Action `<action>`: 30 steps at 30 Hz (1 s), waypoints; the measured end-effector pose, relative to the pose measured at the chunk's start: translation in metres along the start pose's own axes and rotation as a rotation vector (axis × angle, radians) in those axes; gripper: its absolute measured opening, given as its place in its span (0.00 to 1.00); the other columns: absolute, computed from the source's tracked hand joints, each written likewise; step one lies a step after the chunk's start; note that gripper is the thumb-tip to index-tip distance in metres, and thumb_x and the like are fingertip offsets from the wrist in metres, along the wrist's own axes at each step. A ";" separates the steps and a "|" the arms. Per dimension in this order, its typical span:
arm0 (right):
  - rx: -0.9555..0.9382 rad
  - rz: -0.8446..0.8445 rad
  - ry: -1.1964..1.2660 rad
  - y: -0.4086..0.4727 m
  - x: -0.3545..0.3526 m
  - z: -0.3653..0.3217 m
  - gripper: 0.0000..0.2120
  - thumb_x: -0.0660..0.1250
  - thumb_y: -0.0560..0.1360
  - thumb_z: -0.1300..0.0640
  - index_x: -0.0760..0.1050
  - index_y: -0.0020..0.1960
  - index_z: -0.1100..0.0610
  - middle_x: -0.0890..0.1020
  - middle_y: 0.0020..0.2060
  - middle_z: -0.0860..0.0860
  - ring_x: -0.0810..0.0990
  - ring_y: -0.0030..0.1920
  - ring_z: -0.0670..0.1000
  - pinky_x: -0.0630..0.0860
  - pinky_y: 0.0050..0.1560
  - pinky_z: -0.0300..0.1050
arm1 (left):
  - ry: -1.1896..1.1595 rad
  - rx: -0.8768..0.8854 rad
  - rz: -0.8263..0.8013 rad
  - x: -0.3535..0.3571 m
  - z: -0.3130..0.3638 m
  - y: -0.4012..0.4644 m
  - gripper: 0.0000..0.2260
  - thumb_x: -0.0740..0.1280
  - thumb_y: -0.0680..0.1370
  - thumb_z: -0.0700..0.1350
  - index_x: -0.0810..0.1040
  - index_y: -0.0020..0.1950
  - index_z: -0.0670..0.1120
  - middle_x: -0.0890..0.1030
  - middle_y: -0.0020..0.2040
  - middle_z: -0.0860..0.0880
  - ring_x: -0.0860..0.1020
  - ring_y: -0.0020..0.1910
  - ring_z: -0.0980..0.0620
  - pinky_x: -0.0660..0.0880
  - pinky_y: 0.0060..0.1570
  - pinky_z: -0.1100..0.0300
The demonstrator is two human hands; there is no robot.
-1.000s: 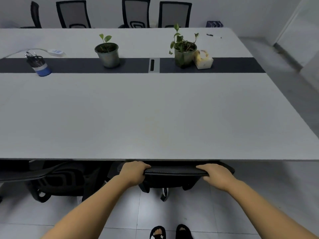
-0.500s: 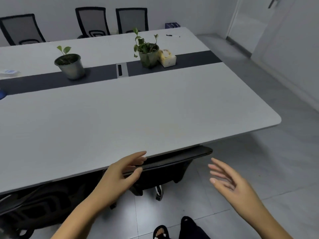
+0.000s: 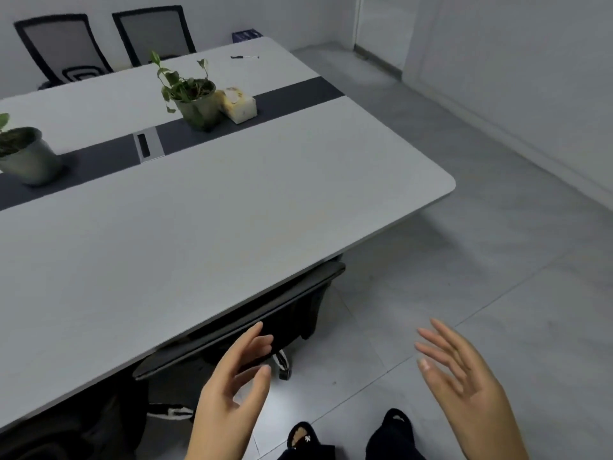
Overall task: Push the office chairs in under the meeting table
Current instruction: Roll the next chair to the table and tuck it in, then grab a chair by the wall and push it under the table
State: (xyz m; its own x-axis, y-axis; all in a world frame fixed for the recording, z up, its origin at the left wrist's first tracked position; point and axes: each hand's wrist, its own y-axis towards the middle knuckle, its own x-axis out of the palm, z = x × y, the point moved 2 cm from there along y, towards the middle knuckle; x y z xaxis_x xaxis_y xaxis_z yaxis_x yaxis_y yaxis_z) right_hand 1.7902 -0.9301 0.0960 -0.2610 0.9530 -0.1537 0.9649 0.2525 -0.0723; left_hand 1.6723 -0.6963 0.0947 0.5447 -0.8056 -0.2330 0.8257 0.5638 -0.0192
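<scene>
Though tucked under the meeting table (image 3: 232, 227), black chair (image 3: 238, 327) backrest edge visible; left hand (image 3: 232, 390), right hand (image 3: 464, 376) spread, empty.

1. Just ahead of the left hand (image 3: 232, 386), the chair (image 3: 252, 322) back and counter (image 3: 232, 227) edge block the way.
2. Between both hands, only bare floor (image 3: 464, 277).
3. Right of the right hand (image 3: 464, 383), open floor reaches the wall (image 3: 530, 78).

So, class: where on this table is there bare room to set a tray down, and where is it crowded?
Free: the near half of the table, between the dark strip and the near edge. Crowded: along the strip, where two plants and a tissue pack sit.
</scene>
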 end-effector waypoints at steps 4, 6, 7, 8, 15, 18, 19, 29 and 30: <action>0.001 0.127 0.005 0.004 -0.045 0.006 0.24 0.66 0.70 0.70 0.73 0.58 0.45 0.79 0.55 0.38 0.80 0.53 0.42 0.76 0.48 0.29 | 0.000 0.036 -0.069 0.044 0.016 0.013 0.20 0.64 0.64 0.54 0.76 0.55 0.67 0.82 0.54 0.58 0.80 0.54 0.58 0.77 0.51 0.68; 0.009 0.161 0.004 0.008 -0.072 0.011 0.24 0.66 0.70 0.69 0.73 0.58 0.44 0.79 0.55 0.37 0.80 0.53 0.42 0.76 0.48 0.30 | 0.000 0.038 -0.105 0.073 0.022 0.017 0.19 0.64 0.64 0.54 0.76 0.55 0.67 0.82 0.53 0.58 0.80 0.53 0.58 0.76 0.51 0.67; 0.012 0.170 -0.002 0.010 -0.087 0.014 0.24 0.67 0.70 0.69 0.74 0.58 0.43 0.79 0.55 0.37 0.80 0.53 0.41 0.76 0.49 0.30 | -0.003 0.040 -0.123 0.089 0.026 0.020 0.19 0.64 0.64 0.54 0.76 0.55 0.66 0.82 0.53 0.57 0.80 0.53 0.57 0.77 0.51 0.67; 0.013 0.177 -0.009 0.013 -0.102 0.017 0.25 0.67 0.70 0.68 0.74 0.57 0.41 0.79 0.55 0.37 0.80 0.53 0.41 0.76 0.49 0.31 | -0.007 0.041 -0.140 0.107 0.029 0.022 0.19 0.64 0.64 0.54 0.76 0.55 0.66 0.82 0.52 0.57 0.80 0.53 0.56 0.77 0.51 0.66; -0.008 0.165 -0.067 0.059 -0.236 0.030 0.29 0.67 0.70 0.69 0.74 0.53 0.35 0.80 0.54 0.36 0.80 0.53 0.40 0.75 0.48 0.29 | 0.004 0.075 -0.179 0.254 0.060 0.031 0.21 0.65 0.68 0.43 0.76 0.53 0.68 0.82 0.52 0.59 0.80 0.51 0.57 0.77 0.48 0.68; -0.013 0.164 -0.081 0.081 -0.290 0.032 0.28 0.68 0.70 0.69 0.74 0.53 0.35 0.80 0.52 0.35 0.80 0.52 0.39 0.75 0.47 0.27 | -0.011 0.074 -0.194 0.313 0.076 0.037 0.18 0.66 0.67 0.50 0.76 0.55 0.67 0.81 0.53 0.59 0.81 0.51 0.57 0.78 0.47 0.65; -0.014 0.168 -0.082 0.089 -0.305 0.034 0.27 0.68 0.70 0.68 0.73 0.53 0.36 0.80 0.52 0.35 0.80 0.52 0.39 0.74 0.47 0.27 | -0.015 0.078 -0.196 0.330 0.079 0.039 0.19 0.65 0.66 0.52 0.76 0.55 0.65 0.81 0.53 0.58 0.80 0.51 0.57 0.78 0.47 0.65; -0.006 0.147 -0.043 0.196 -0.384 0.055 0.23 0.68 0.69 0.62 0.72 0.57 0.37 0.79 0.55 0.36 0.79 0.54 0.41 0.74 0.50 0.29 | 0.052 0.079 -0.231 0.444 0.098 0.111 0.19 0.66 0.69 0.51 0.74 0.57 0.68 0.81 0.52 0.61 0.79 0.52 0.59 0.76 0.47 0.69; -0.007 0.146 -0.045 0.212 -0.389 0.055 0.22 0.67 0.68 0.57 0.72 0.57 0.38 0.79 0.56 0.36 0.79 0.54 0.41 0.75 0.50 0.30 | 0.041 0.077 -0.227 0.454 0.098 0.124 0.18 0.64 0.68 0.54 0.73 0.56 0.69 0.80 0.52 0.62 0.79 0.52 0.59 0.76 0.47 0.69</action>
State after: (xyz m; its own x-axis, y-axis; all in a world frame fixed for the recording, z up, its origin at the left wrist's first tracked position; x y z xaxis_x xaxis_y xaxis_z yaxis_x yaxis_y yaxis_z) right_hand 2.0943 -1.2563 0.0857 -0.1186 0.9713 -0.2064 0.9928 0.1129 -0.0393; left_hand 2.0362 -1.0103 0.0816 0.3389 -0.9010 -0.2708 0.9358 0.3525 -0.0017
